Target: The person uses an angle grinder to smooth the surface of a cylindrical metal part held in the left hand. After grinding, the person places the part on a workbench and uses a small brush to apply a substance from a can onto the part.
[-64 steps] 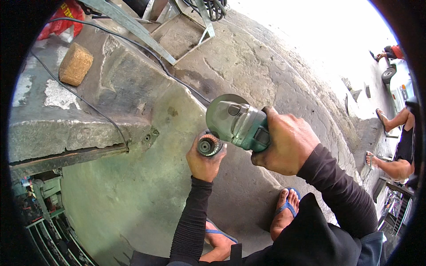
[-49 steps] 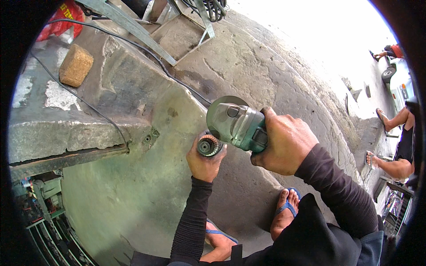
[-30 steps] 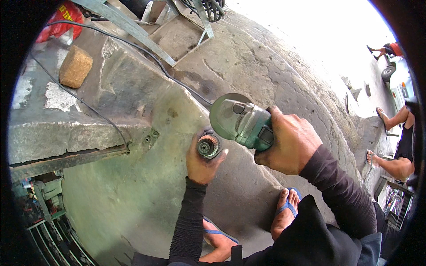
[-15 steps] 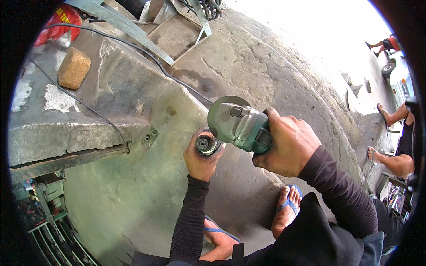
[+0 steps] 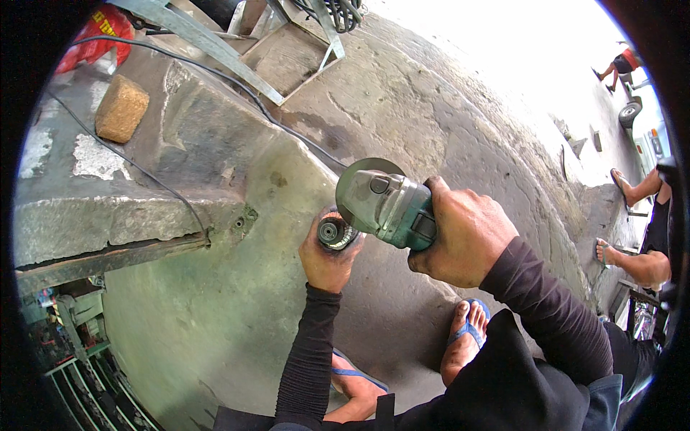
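Note:
My left hand [image 5: 323,262] grips a round motor armature [image 5: 332,231], its ringed end facing up, with copper windings showing at the rim. My right hand [image 5: 466,230] is wrapped round a green-bodied angle grinder [image 5: 395,208] with a metal head. The grinder's disc [image 5: 351,185] sits right at the upper-right edge of the armature; whether the two touch I cannot tell. Both hands are held out over the concrete floor, above my sandalled feet.
A concrete ledge [image 5: 108,215] with a tan block [image 5: 122,108], cables and a red sack [image 5: 97,32] is at left. A metal frame [image 5: 280,72] stands above, machinery [image 5: 75,337] lower left. At right are a seated person's legs [image 5: 647,266], a distant person [image 5: 618,65] and a white vehicle [image 5: 643,122].
My left hand has shifted slightly left and up with the armature. The grinder has made small back-and-forth movements at its edge. The distant person at right has moved upward in the view.

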Demonstrator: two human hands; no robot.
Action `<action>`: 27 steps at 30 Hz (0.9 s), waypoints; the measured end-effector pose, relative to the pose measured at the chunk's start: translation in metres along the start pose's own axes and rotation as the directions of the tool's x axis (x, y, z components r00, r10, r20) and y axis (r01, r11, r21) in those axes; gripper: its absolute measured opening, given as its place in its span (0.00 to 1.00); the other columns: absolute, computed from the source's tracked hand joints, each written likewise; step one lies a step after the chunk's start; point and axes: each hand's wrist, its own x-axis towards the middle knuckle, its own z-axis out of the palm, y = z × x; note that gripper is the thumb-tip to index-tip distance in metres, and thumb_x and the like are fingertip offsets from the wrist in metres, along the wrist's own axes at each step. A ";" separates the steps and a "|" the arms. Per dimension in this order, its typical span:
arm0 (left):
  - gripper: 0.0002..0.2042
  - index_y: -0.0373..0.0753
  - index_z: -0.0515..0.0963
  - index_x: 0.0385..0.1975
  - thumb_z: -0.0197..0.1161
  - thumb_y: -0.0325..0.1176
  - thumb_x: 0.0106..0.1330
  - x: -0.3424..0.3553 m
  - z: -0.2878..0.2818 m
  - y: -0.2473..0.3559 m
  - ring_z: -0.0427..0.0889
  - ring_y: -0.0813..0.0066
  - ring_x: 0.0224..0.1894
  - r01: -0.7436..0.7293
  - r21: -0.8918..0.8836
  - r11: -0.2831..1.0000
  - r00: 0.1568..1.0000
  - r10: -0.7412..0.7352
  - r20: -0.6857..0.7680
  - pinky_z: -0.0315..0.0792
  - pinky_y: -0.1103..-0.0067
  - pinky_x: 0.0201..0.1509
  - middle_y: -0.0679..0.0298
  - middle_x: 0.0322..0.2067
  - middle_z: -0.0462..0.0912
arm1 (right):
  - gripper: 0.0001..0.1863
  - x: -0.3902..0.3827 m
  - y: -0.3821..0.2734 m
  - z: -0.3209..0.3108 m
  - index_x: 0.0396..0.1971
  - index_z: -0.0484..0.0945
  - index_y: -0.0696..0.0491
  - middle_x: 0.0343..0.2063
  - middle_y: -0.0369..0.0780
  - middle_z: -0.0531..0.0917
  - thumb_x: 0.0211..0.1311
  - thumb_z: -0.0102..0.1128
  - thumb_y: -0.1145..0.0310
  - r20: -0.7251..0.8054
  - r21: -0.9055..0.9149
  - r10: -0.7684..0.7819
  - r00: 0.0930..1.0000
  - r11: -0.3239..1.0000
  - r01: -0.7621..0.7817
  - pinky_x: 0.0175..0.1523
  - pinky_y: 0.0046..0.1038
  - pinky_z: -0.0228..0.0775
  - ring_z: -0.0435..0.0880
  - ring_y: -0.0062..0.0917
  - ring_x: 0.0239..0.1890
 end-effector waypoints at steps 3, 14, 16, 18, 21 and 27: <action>0.26 0.36 0.80 0.51 0.80 0.28 0.50 0.001 0.000 0.000 0.88 0.73 0.43 -0.003 0.031 1.000 1.000 0.003 0.004 0.80 0.76 0.52 0.62 0.41 0.88 | 0.33 -0.001 -0.001 0.000 0.43 0.74 0.64 0.27 0.53 0.84 0.39 0.77 0.60 -0.006 -0.020 0.000 1.000 1.000 -0.001 0.42 0.43 0.81 0.88 0.51 0.33; 0.25 0.35 0.80 0.50 0.80 0.29 0.50 0.001 0.001 0.002 0.88 0.73 0.43 -0.021 0.070 0.997 1.000 0.021 -0.002 0.80 0.75 0.52 0.60 0.41 0.88 | 0.32 -0.004 -0.002 -0.004 0.42 0.74 0.63 0.27 0.53 0.84 0.39 0.78 0.59 -0.035 -0.005 -0.005 0.999 1.000 0.005 0.43 0.43 0.81 0.88 0.50 0.34; 0.25 0.35 0.80 0.50 0.80 0.29 0.50 0.001 0.002 0.001 0.88 0.73 0.43 -0.040 0.067 0.997 0.999 0.041 -0.015 0.80 0.75 0.52 0.60 0.41 0.88 | 0.32 -0.003 -0.002 -0.004 0.42 0.74 0.63 0.27 0.53 0.84 0.39 0.78 0.59 -0.032 -0.003 -0.022 0.999 1.000 0.022 0.43 0.43 0.81 0.88 0.50 0.34; 0.25 0.35 0.80 0.50 0.80 0.29 0.51 0.001 0.002 -0.001 0.88 0.73 0.42 -0.024 0.054 0.998 1.000 0.025 -0.011 0.80 0.75 0.51 0.60 0.40 0.89 | 0.32 -0.002 -0.002 -0.003 0.42 0.74 0.63 0.27 0.53 0.84 0.39 0.78 0.59 -0.006 -0.007 -0.010 1.000 1.000 0.010 0.42 0.43 0.81 0.87 0.50 0.33; 0.25 0.35 0.80 0.50 0.80 0.29 0.50 0.001 0.001 -0.002 0.88 0.72 0.42 -0.029 0.047 0.998 0.999 0.029 -0.016 0.80 0.75 0.51 0.60 0.40 0.89 | 0.27 -0.002 -0.001 -0.002 0.36 0.74 0.66 0.27 0.57 0.85 0.43 0.72 0.60 -0.035 -0.026 -0.044 0.998 0.999 0.043 0.40 0.46 0.83 0.89 0.53 0.34; 0.26 0.35 0.80 0.50 0.80 0.29 0.50 0.001 0.000 -0.002 0.88 0.71 0.41 -0.006 0.091 0.996 1.000 0.005 0.008 0.80 0.74 0.50 0.60 0.39 0.89 | 0.32 0.001 0.001 -0.003 0.40 0.74 0.63 0.26 0.53 0.83 0.39 0.78 0.60 0.000 -0.032 -0.021 1.000 0.999 0.021 0.40 0.43 0.81 0.87 0.50 0.32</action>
